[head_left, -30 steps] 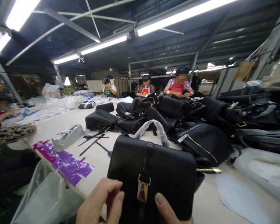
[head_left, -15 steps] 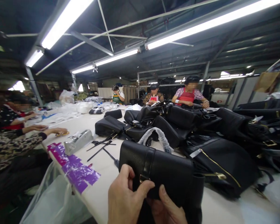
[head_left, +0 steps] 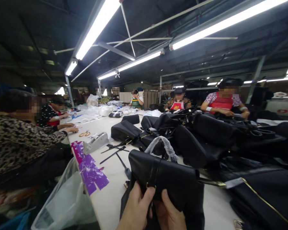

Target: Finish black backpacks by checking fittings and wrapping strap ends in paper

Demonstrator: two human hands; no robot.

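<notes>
Head view: the left hand reaches up from the lower edge, its thumb slanting up and to the right, its grip closed on the flap of a black, leather-look bag, thumb tip beside a small gold-coloured buckle on the black centre strap. The right hand sits just beside it, thumb pointing up and leftward on the flap's front, the other fingers curled in the shadow beneath; its grip too is clamped on the bag, which is held tilted over the near side of the white counter. One arched handle wrapped in clear plastic rises behind the flap. Left of the bag lie several thin black straps, crossing too closely to count, then one grey tape dispenser, one patch of shiny purple film and one pair of orange-handled scissors. Beyond and to the right spreads a heap of black bags, overlapping past counting. Five co-workers sit or stand around: two on the left, three at the back, one of those in a green apron whose pale lettering is too small to read.
</notes>
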